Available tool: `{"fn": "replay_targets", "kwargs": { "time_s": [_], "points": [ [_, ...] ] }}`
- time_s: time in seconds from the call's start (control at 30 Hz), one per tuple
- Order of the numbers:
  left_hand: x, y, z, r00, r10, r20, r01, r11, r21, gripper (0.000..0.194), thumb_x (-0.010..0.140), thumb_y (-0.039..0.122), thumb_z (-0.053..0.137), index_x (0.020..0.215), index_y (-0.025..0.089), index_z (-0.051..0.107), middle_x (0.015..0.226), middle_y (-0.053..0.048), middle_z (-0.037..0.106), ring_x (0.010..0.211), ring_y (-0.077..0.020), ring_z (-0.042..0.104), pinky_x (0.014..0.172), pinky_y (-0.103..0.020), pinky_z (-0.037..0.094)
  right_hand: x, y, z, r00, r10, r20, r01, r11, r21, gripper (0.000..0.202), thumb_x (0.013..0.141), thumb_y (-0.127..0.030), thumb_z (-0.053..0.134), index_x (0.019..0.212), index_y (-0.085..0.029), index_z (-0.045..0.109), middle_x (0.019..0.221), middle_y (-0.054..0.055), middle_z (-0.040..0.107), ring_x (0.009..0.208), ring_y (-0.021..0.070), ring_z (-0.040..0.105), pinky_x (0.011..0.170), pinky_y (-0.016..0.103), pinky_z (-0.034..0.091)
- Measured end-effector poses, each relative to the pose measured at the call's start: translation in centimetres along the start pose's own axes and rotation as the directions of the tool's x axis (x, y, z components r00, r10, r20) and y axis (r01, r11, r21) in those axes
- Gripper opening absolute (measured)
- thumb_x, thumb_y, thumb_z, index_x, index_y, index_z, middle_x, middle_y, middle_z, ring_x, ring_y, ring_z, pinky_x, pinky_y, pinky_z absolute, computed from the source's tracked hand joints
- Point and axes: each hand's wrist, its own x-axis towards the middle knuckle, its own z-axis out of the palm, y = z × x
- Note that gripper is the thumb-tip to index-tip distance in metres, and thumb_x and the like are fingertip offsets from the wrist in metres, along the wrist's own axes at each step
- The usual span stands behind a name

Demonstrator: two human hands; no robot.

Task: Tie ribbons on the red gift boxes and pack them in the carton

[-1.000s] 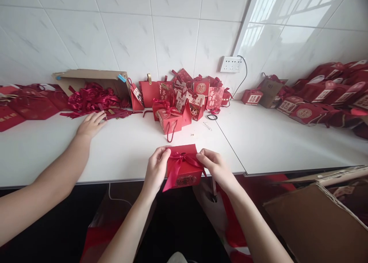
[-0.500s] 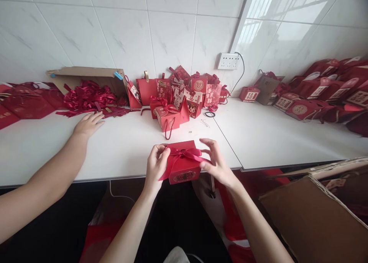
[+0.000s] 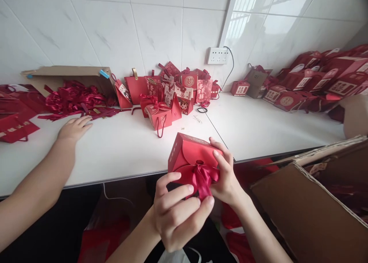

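Note:
A red gift box [image 3: 189, 152] is tilted up in front of me, past the table's front edge, its bow side toward me. My right hand [image 3: 225, 171] grips the box at its right side, fingers over the top. At the front, the dark red ribbon bow [image 3: 202, 176] has its tails hanging down. My left hand [image 3: 181, 209] pinches a ribbon tail between thumb and fingers, below the bow. Behind, on the white table, stands a finished-looking box with a bow and rope handle [image 3: 159, 115].
Red ribbons [image 3: 74, 98] spill from a cardboard box [image 3: 69, 71] at the left; another person's hand [image 3: 74, 129] rests before them. Red bags [image 3: 138, 88] stand at the wall. Red boxes [image 3: 319, 79] are piled at the right, above an open carton [image 3: 313, 213].
The gift box has turned and tilted up, closer to me. My right hand has closed around its side, and my left hand has moved from its left edge to the ribbon tail.

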Motion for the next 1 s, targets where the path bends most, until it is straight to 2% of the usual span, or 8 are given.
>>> {"fn": "replay_targets", "kwargs": {
  "time_s": [0.23, 0.33, 0.4, 0.5, 0.6, 0.67, 0.83, 1.0],
  "points": [
    [1.7, -0.7, -0.4, 0.99, -0.053, 0.134, 0.052, 0.999, 0.011, 0.016, 0.073, 0.005, 0.069, 0.079, 0.019, 0.064, 0.074, 0.001, 0.055, 0.076, -0.0137, 0.056, 0.08, -0.036, 0.053, -0.4, -0.5, -2.0, 0.999, 0.011, -0.033, -0.014, 0.997, -0.077, 0.09, 0.076, -0.016, 0.069, 0.146, -0.033, 0.015, 0.139, 0.014, 0.029, 0.133, 0.0317, 0.035, 0.099, 0.056, 0.044],
    [2.7, -3.4, 1.0, 0.951, -0.243, 0.193, 0.226, 0.968, 0.106, 0.012, 0.079, 0.008, 0.064, 0.083, 0.019, 0.06, 0.074, 0.0, 0.06, 0.075, -0.0148, 0.059, 0.079, -0.034, 0.049, -1.2, -0.7, -3.1, 0.965, 0.239, -0.112, -0.241, 0.97, -0.008, 0.088, 0.067, -0.027, 0.078, 0.14, -0.031, 0.03, 0.136, 0.013, 0.036, 0.128, 0.0335, 0.04, 0.099, 0.056, 0.043],
    [3.2, -5.1, 2.9, 0.872, -0.419, 0.255, 0.386, 0.907, 0.17, 0.007, 0.082, 0.012, 0.061, 0.08, 0.019, 0.058, 0.074, 0.0, 0.063, 0.074, -0.0148, 0.061, 0.076, -0.031, 0.047, -1.8, -1.1, -4.5, 0.798, 0.582, -0.153, -0.541, 0.805, 0.242, 0.077, 0.067, -0.035, 0.078, 0.133, -0.029, 0.04, 0.13, 0.012, 0.047, 0.121, 0.0326, 0.048, 0.097, 0.053, 0.045],
    [3.4, -5.9, 6.8, 0.774, -0.484, 0.408, 0.488, 0.867, 0.104, 0.008, 0.084, 0.018, 0.055, 0.076, 0.019, 0.058, 0.074, 0.0, 0.064, 0.072, -0.015, 0.061, 0.072, -0.029, 0.046, -2.8, -1.7, -7.8, 0.397, 0.915, 0.077, -0.656, 0.224, 0.721, 0.051, 0.076, -0.049, 0.066, 0.119, -0.024, 0.054, 0.114, 0.009, 0.063, 0.105, 0.0285, 0.061, 0.09, 0.047, 0.051],
    [3.4, -4.0, 11.3, 0.767, -0.338, 0.545, 0.45, 0.889, -0.083, 0.011, 0.086, 0.02, 0.049, 0.08, 0.019, 0.058, 0.079, -0.001, 0.066, 0.079, -0.0176, 0.062, 0.081, -0.033, 0.045, -3.5, -2.8, -11.8, 0.284, 0.918, 0.276, -0.502, -0.103, 0.859, 0.048, 0.081, -0.061, 0.052, 0.107, -0.021, 0.061, 0.11, 0.008, 0.067, 0.1, 0.0255, 0.064, 0.085, 0.043, 0.054],
    [3.4, -1.4, 14.1, 0.775, -0.202, 0.599, 0.403, 0.888, -0.223, 0.013, 0.086, 0.022, 0.047, 0.089, 0.018, 0.059, 0.088, -0.004, 0.067, 0.089, -0.0203, 0.061, 0.088, -0.037, 0.045, -4.0, -3.6, -14.2, 0.31, 0.911, 0.274, -0.495, -0.091, 0.864, 0.052, 0.086, -0.063, 0.041, 0.109, -0.021, 0.061, 0.117, 0.008, 0.064, 0.104, 0.0248, 0.063, 0.086, 0.046, 0.054],
    [3.9, 5.6, 19.4, 0.797, 0.121, 0.592, 0.296, 0.776, -0.557, 0.029, 0.082, 0.013, 0.044, 0.108, 0.017, 0.056, 0.111, -0.011, 0.063, 0.108, -0.025, 0.057, 0.094, -0.044, 0.045, -5.6, -5.6, -18.3, 0.411, 0.907, 0.091, -0.624, 0.207, 0.754, 0.062, 0.092, -0.06, 0.016, 0.118, -0.022, 0.058, 0.127, 0.01, 0.06, 0.107, 0.0248, 0.062, 0.092, 0.055, 0.048],
    [6.0, 8.5, 20.2, 0.904, -0.2, 0.378, 0.423, 0.561, -0.712, 0.041, 0.091, 0.016, 0.033, 0.131, 0.015, 0.041, 0.129, -0.016, 0.054, 0.123, -0.023, 0.05, 0.098, -0.04, 0.045, -7.3, -6.6, -19.6, 0.377, 0.923, -0.074, -0.666, 0.325, 0.672, 0.064, 0.094, -0.056, 0.009, 0.12, -0.022, 0.058, 0.126, 0.01, 0.06, 0.107, 0.0241, 0.063, 0.089, 0.053, 0.051]
  ]
}}
